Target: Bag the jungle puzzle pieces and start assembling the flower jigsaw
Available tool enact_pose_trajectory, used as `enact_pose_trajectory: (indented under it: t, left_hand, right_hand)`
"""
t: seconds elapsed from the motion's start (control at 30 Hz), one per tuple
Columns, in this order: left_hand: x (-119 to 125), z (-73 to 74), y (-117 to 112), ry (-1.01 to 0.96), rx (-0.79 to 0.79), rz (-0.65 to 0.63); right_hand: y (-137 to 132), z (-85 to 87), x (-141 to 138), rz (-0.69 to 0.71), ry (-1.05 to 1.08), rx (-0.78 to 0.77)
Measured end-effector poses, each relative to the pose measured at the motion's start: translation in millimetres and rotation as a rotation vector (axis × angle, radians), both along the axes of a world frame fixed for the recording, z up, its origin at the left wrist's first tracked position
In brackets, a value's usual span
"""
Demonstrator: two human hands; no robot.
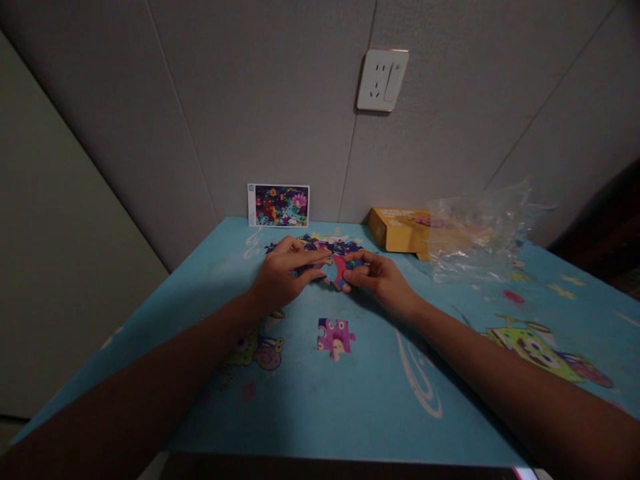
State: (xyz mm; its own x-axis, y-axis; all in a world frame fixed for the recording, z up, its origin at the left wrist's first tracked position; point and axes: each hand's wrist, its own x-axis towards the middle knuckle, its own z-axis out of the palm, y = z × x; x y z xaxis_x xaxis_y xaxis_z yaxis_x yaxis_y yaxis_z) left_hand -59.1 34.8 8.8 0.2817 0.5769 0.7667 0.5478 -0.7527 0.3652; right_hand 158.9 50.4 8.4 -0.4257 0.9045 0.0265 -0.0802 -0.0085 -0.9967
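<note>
Between my two hands, joined jigsaw puzzle pieces (331,271) in light blue and pink-red are held raised at the front. My left hand (286,272) pinches their left side between thumb and fingers. At the right edge, my right hand (379,277) grips the pink-red part with its thumb in front. Dark blue puzzle pieces (345,246) lie just behind, partly hidden by my hands, so I cannot tell how they join. A purple puzzle piece (334,335) with a cartoon face lies apart on the table, nearer to me.
The table (370,413) has a light blue cartoon-printed cover. A small picture card (279,205) leans on the wall at the back. Back right are a yellow box (397,233) and a crumpled clear plastic bag (475,240). A socket (383,80) is on the wall.
</note>
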Motion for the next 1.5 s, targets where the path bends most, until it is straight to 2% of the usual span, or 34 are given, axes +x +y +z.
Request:
enact_pose_trajectory:
  t: [0.37, 0.5, 0.57, 0.7, 0.83, 0.93, 1.2, 1.5]
  left_hand:
    - [0.0, -1.6, 0.9, 0.017, 0.008, 0.013]
    - [-0.3, -0.8, 2.0, 0.009, -0.025, 0.053]
    - [-1.3, -0.5, 3.5, -0.004, -0.051, 0.102]
    - [-4.5, 0.5, 7.0, -0.052, -0.11, 0.257]
    - [-8.6, 1.6, 10.6, -0.108, -0.169, 0.434]
    - [-11.8, 1.8, 13.0, -0.145, -0.188, 0.498]
    - [-14.9, 2.1, 15.4, -0.224, -0.316, 0.506]
    - [-15.2, -3.9, 17.2, -0.195, -0.354, 0.51]
  right_hand:
    - [2.7, -4.9, 0.5, 0.006, -0.003, 0.004]
    - [3.8, -7.4, -1.0, -0.005, -0.036, 0.04]
    - [4.0, -8.3, -1.4, -0.032, -0.079, 0.105]
    - [4.0, -8.1, 1.4, -0.126, -0.214, 0.33]
    - [5.7, -6.8, 6.7, -0.235, -0.426, 0.518]
    - [8.2, -6.6, 9.4, -0.27, -0.583, 0.62]
    - [6.1, -4.1, 9.9, -0.181, -0.816, 0.803]
    - [6.5, -5.3, 7.9, -0.053, -0.893, 0.851]
